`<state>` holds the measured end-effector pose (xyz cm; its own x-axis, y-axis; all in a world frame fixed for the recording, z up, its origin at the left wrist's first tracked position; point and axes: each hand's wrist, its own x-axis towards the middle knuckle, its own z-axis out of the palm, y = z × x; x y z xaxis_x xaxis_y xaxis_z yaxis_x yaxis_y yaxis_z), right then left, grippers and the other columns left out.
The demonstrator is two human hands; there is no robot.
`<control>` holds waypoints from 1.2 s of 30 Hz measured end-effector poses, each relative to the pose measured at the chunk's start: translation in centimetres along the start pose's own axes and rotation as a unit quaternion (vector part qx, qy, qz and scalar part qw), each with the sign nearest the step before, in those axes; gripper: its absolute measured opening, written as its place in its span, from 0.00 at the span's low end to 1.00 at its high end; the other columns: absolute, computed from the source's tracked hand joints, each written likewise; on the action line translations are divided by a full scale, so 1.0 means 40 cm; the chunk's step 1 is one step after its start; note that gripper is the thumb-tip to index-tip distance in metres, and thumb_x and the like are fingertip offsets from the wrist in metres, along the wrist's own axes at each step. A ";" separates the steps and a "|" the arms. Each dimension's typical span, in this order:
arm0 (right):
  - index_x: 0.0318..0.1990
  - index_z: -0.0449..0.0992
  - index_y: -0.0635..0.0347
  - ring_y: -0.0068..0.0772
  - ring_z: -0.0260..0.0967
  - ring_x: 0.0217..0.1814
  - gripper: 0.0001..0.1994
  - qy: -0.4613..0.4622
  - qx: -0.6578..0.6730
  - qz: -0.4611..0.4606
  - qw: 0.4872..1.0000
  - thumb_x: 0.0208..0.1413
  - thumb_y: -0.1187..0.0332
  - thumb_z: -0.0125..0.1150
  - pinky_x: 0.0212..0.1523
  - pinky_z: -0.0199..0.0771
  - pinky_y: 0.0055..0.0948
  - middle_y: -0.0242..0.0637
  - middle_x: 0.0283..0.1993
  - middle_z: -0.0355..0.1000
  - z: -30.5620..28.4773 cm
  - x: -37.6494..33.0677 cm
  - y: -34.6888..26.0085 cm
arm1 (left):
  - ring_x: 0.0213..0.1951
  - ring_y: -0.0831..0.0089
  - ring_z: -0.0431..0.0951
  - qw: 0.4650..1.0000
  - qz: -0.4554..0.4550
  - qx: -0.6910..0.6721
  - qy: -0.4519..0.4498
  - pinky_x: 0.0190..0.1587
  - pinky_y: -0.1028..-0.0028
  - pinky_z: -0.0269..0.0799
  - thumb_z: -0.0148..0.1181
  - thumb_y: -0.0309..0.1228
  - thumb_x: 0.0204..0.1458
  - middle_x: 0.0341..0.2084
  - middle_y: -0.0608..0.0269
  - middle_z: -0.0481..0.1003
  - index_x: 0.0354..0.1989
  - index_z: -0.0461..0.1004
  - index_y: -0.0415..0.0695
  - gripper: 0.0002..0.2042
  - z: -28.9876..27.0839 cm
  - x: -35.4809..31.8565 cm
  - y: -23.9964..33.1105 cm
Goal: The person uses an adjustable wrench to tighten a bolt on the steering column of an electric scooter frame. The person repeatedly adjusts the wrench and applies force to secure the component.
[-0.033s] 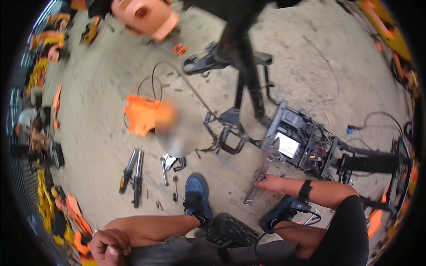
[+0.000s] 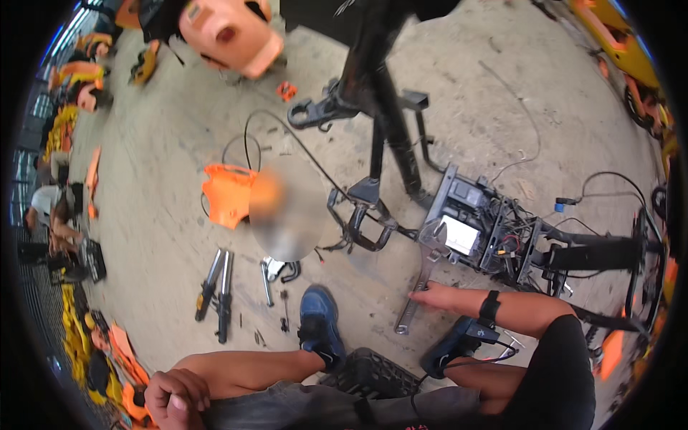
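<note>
My right hand (image 2: 432, 295) is closed around the handle of a large adjustable wrench (image 2: 414, 307). The wrench slants up from the floor side, and its jaw end appears beside the black vehicle frame (image 2: 438, 208); whether they touch I cannot tell. On that frame sit a white-topped box (image 2: 460, 235) and bundled wiring. My left hand (image 2: 176, 395) rests at the lower left by my bent knee, its fingers curled into a loose fist with nothing visible in it.
Two fork tubes (image 2: 216, 294), a long bolt (image 2: 266, 284) and small hardware lie left of my shoes. Beyond them is an orange plastic cover (image 2: 228, 195), partly under a blurred patch. A black crate (image 2: 369, 374) stands beneath me. Another person (image 2: 51, 208) sits far left.
The whole view has shifted slightly, and the floor items sit a little lower on the left. My right hand keeps its hold on the wrench; the left fist stays put.
</note>
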<state>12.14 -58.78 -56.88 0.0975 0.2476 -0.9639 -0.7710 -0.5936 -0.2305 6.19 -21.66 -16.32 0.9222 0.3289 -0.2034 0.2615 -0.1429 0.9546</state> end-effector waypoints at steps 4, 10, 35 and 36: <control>0.52 0.72 0.64 0.35 0.73 0.47 0.25 0.154 0.100 -0.123 0.975 0.56 0.54 0.66 0.46 0.75 0.37 0.37 0.46 0.75 0.024 -0.012 -0.033 | 0.26 0.70 0.63 0.994 0.089 0.036 -0.055 0.33 0.70 0.61 0.55 0.34 0.61 0.20 0.62 0.64 0.29 0.64 0.41 0.12 0.002 -0.057 0.015; 0.28 0.74 0.61 0.33 0.69 0.27 0.16 0.209 0.356 -0.297 0.861 0.58 0.58 0.65 0.29 0.69 0.36 0.37 0.24 0.70 -0.014 0.100 -0.026 | 0.24 0.66 0.73 0.948 0.186 0.134 -0.220 0.30 0.70 0.69 0.65 0.27 0.52 0.19 0.61 0.73 0.27 0.74 0.39 0.07 -0.046 -0.156 0.030; 0.35 0.71 0.56 0.25 0.65 0.23 0.27 0.152 0.207 -0.356 0.899 0.67 0.39 0.41 0.25 0.68 0.31 0.31 0.26 0.70 0.290 -0.751 -0.310 | 0.26 0.61 0.75 0.828 0.411 0.200 -0.324 0.30 0.68 0.70 0.68 0.32 0.51 0.20 0.60 0.73 0.29 0.76 0.42 0.08 -0.052 -0.299 -0.024; 0.36 0.70 0.56 0.25 0.65 0.23 0.27 0.141 0.238 -0.365 0.889 0.66 0.38 0.41 0.25 0.68 0.31 0.31 0.26 0.70 0.296 -0.799 -0.311 | 0.26 0.61 0.75 0.825 0.412 0.188 -0.337 0.30 0.68 0.70 0.68 0.32 0.51 0.20 0.60 0.73 0.29 0.76 0.42 0.08 -0.051 -0.304 -0.026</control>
<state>11.17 -50.24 -21.63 0.7832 0.1918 -0.5915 -0.6101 0.0539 -0.7905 -5.89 -23.60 -14.41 0.7469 -0.6003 0.2861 -0.5812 -0.3803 0.7194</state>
